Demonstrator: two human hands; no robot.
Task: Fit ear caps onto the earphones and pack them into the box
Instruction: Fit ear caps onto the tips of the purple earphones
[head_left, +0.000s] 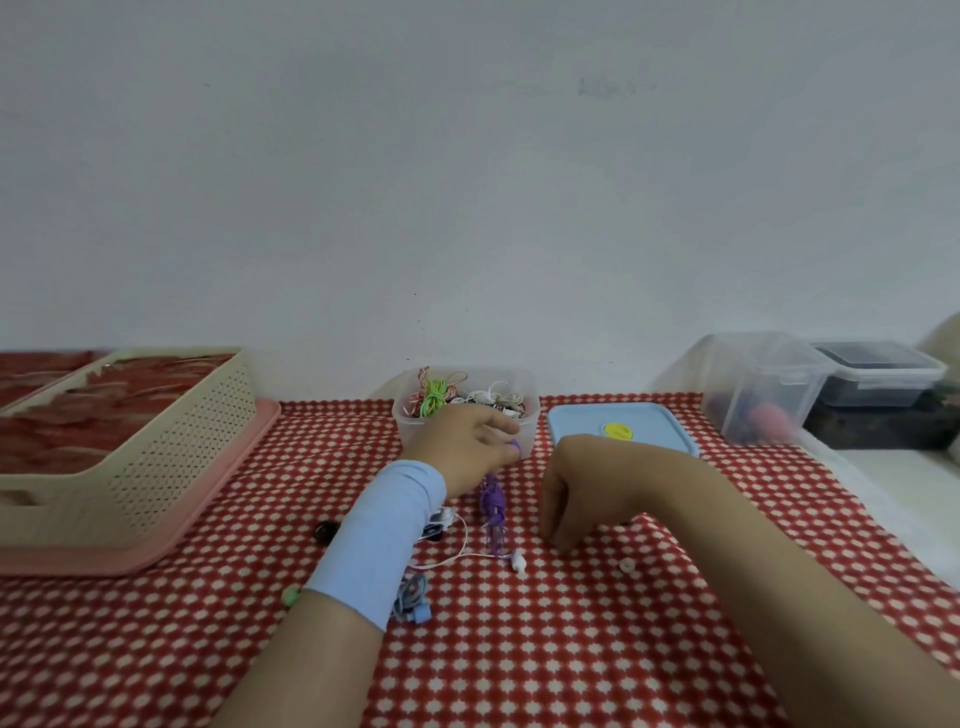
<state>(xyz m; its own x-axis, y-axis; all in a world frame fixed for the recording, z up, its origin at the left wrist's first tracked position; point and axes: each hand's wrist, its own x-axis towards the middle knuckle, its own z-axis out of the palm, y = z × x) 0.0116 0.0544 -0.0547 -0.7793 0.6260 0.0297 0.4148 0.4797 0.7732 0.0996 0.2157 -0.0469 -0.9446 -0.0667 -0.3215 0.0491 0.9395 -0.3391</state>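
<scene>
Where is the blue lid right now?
In the head view, the blue lid lies flat on the checked cloth, right of the clear earphone box, just beyond the right hand.

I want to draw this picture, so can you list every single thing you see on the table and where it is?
tablecloth: one, red and white, covers table
clear tub: one, centre back, tangled earphones inside
lid: one, blue with yellow spot, right of tub
basket: one, cream, left, on pink tray
storage boxes: two, clear, far right
purple earphones: one set, hanging from left hand
white earphones: one set, centre
blue earphones: one set, beside left sleeve
ear cap: one, white, under right arm
left hand: pinching purple earbud
right hand: curled, fingertips on cloth
</scene>
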